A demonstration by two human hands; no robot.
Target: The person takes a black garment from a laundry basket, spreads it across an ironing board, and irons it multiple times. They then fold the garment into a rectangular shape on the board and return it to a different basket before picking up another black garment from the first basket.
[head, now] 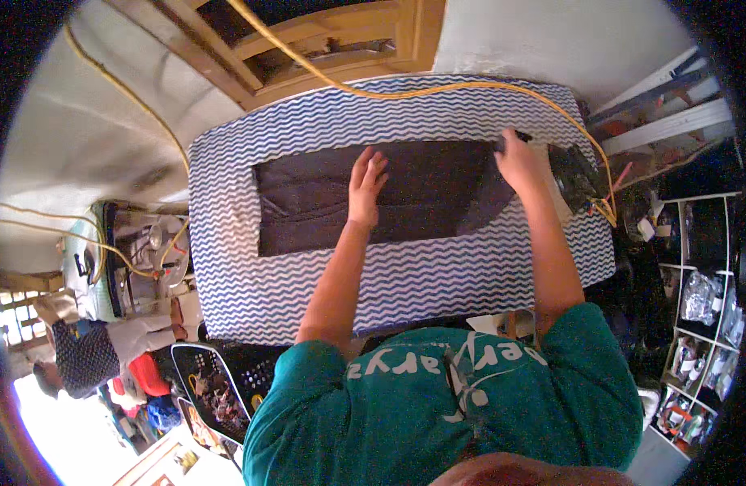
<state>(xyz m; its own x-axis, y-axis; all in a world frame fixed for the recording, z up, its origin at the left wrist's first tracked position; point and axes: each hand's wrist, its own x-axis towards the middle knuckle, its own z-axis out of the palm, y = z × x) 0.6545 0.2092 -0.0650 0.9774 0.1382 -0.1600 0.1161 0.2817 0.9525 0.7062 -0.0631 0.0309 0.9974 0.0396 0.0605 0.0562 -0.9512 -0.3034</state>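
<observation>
A long dark piece of cloth lies across a padded table cover with blue and white wavy stripes. My left hand rests at the middle of the cloth, palm down, with its fingers somewhat apart. At the cloth's right end, my right hand is closed on its far corner. That end looks curved and blurred, partly raised from the cover. A small black part shows just beyond my right knuckles; what it belongs to is unclear. To the right, a dark object of uncertain kind sits by a beige patch.
A yellow cord hangs over the table's far side and down its right end. White-framed shelving with bagged goods stands right. Black perforated baskets are near left, a fan is farther left, and another person is beyond.
</observation>
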